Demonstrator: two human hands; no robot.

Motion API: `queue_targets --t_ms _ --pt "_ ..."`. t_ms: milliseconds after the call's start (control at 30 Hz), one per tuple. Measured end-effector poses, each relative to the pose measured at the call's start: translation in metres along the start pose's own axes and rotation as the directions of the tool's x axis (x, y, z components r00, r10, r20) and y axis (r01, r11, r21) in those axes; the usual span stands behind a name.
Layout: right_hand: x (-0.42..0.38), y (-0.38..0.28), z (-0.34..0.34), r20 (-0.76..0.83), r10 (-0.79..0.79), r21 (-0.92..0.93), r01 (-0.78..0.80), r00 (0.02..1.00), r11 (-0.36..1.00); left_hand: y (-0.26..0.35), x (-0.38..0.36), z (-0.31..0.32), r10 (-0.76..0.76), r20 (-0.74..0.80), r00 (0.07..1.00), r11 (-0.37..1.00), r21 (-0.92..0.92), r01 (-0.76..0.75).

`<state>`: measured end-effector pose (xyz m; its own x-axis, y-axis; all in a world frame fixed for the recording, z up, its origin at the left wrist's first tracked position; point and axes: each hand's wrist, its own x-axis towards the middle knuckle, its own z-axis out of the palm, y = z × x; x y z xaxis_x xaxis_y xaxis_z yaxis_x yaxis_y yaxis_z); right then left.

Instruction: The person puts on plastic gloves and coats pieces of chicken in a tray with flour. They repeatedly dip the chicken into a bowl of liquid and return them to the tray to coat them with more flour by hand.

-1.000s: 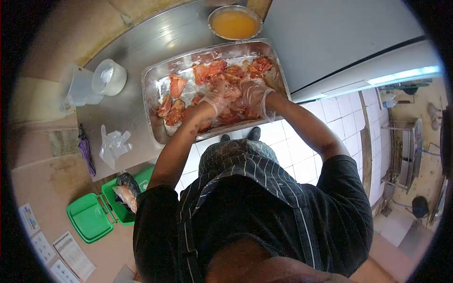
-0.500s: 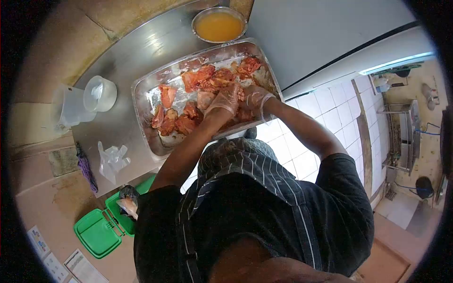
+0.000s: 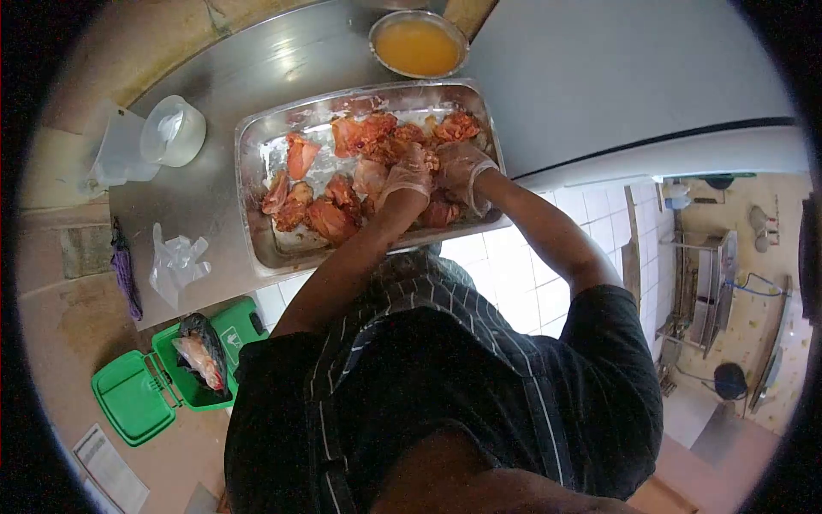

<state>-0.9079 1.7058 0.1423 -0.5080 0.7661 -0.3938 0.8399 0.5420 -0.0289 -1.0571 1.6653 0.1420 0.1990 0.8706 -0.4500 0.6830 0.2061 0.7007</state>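
Note:
A large metal tray (image 3: 247,171) holds several pieces of reddish, seasoned raw meat (image 3: 330,221) over whitish residue. Both my hands wear clear plastic gloves and are close together in the right half of the tray. The fingers of my left hand (image 3: 409,171) are closed round a piece of meat (image 3: 430,161). My right hand (image 3: 463,170) is bent over the same spot, right beside it, with its fingertips hidden among the meat.
A bowl of orange liquid (image 3: 418,47) stands behind the tray. At the left are a clear round tub (image 3: 175,133), a crumpled plastic bag (image 3: 178,264) and a purple umbrella-like item (image 3: 125,272). An open green bin (image 3: 135,398) stands below the metal table (image 3: 218,240).
The view has turned and shifted, so the tray looks more level and more of the bin shows. My right hand has moved in closer to my left and curled over the meat.

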Motion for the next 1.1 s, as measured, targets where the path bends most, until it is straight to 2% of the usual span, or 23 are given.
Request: queue_targets --t_ms 67,100,133,167,267,300,333,367,400,467,500,533,567,633,667,700,733,800,867,933,1000,1067,1100 --pt "0.016 0.013 -0.004 -0.001 0.065 -0.007 -0.065 0.998 0.998 0.013 -0.007 -0.007 0.083 -0.313 0.946 0.959 0.284 0.010" --pt "0.022 0.023 -0.007 -0.009 0.085 -0.196 -0.085 0.996 0.977 0.009 -0.004 -0.009 0.078 -0.316 0.946 0.961 0.275 0.012" --pt "0.027 0.031 -0.006 -0.018 0.103 -0.373 -0.102 0.995 0.922 -0.004 0.000 -0.013 0.238 -0.428 0.872 0.955 0.269 -0.128" --pt "0.037 0.052 0.026 -0.474 0.031 -0.317 -0.204 0.880 0.926 -0.019 0.009 -0.018 0.383 -0.535 0.753 0.921 0.286 -0.265" --pt "0.068 0.088 0.074 -0.615 -0.102 -0.360 -0.163 0.782 0.919 -0.065 0.045 -0.022 0.495 -0.464 0.735 0.843 0.461 -0.278" --pt "0.075 0.092 0.069 -0.618 -0.111 -0.366 -0.160 0.779 0.917 -0.066 0.044 -0.021 0.403 -0.538 0.740 0.910 0.323 -0.261" --pt "0.075 0.086 0.044 -0.272 0.085 -0.241 -0.154 0.958 0.958 -0.058 0.035 -0.028 0.401 -0.544 0.737 0.911 0.320 -0.259" --pt "0.074 0.081 0.022 0.142 0.220 -0.121 -0.204 0.965 0.972 -0.049 0.025 -0.036 0.310 -0.528 0.790 0.950 0.211 -0.232" --pt "0.070 0.077 0.014 0.142 0.217 -0.127 -0.200 0.966 0.972 -0.046 0.019 -0.039 0.218 -0.499 0.839 0.976 0.100 -0.195" --pt "0.060 0.069 0.006 0.231 0.121 -0.430 -0.010 0.966 0.903 -0.049 0.011 -0.040 0.168 -0.463 0.870 0.973 -0.063 -0.222" --pt "0.070 0.097 0.048 -0.053 -0.130 -0.007 0.130 0.990 0.992 -0.050 0.008 -0.039 0.129 -0.413 0.901 0.945 -0.223 -0.237" --pt "0.081 0.126 0.091 -0.380 -0.404 0.422 0.544 0.832 0.725 -0.053 0.009 -0.038 0.124 -0.419 0.899 0.944 -0.230 -0.238" --pt "0.092 0.153 0.132 -0.595 -0.570 0.433 0.823 0.567 0.367 -0.056 0.013 -0.036 0.150 -0.401 0.904 0.922 -0.273 -0.274" --pt "0.028 0.077 0.036 -0.277 -0.385 0.385 0.469 0.880 0.795 -0.056 0.016 -0.035 0.170 -0.387 0.906 0.896 -0.322 -0.306" --pt "-0.007 0.032 -0.021 -0.094 -0.260 0.251 0.276 0.961 0.928 -0.050 0.015 -0.037 0.264 -0.301 0.916 0.885 -0.302 -0.354" --pt "-0.003 0.031 -0.012 -0.087 -0.260 0.252 0.274 0.962 0.928 -0.046 0.014 -0.037 0.355 -0.208 0.911 0.869 -0.286 -0.404" --pt "0.004 0.034 0.004 0.020 -0.191 0.410 0.166 0.981 0.897 -0.044 0.015 -0.035 0.352 -0.203 0.914 0.869 -0.293 -0.400" --pt "0.004 0.035 0.014 0.140 -0.128 0.549 0.031 0.982 0.835 -0.040 0.018 -0.033 0.528 0.089 0.844 0.832 -0.254 -0.493" --pt "-0.001 0.033 0.007 -0.038 -0.306 0.664 0.253 0.951 0.703 -0.027 -0.002 -0.042 0.490 0.095 0.866 0.835 -0.336 -0.435" --pt "-0.015 0.010 -0.025 0.005 -0.235 0.560 0.192 0.972 0.806 0.000 -0.027 -0.065 0.291 0.258 0.921 0.947 -0.217 -0.238" --pt "-0.028 -0.001 -0.033 0.043 -0.164 0.445 0.128 0.986 0.886 -0.001 -0.027 -0.055 0.349 0.211 0.913 0.935 -0.141 -0.325" --pt "-0.036 -0.001 -0.030 -0.100 -0.141 0.694 0.170 0.985 0.699 -0.013 -0.020 -0.037 0.406 0.164 0.899 0.914 -0.061 -0.402" --pt "-0.029 0.007 -0.011 -0.099 -0.138 0.697 0.168 0.985 0.697 -0.027 -0.009 -0.021 0.435 0.078 0.897 0.900 -0.072 -0.430"
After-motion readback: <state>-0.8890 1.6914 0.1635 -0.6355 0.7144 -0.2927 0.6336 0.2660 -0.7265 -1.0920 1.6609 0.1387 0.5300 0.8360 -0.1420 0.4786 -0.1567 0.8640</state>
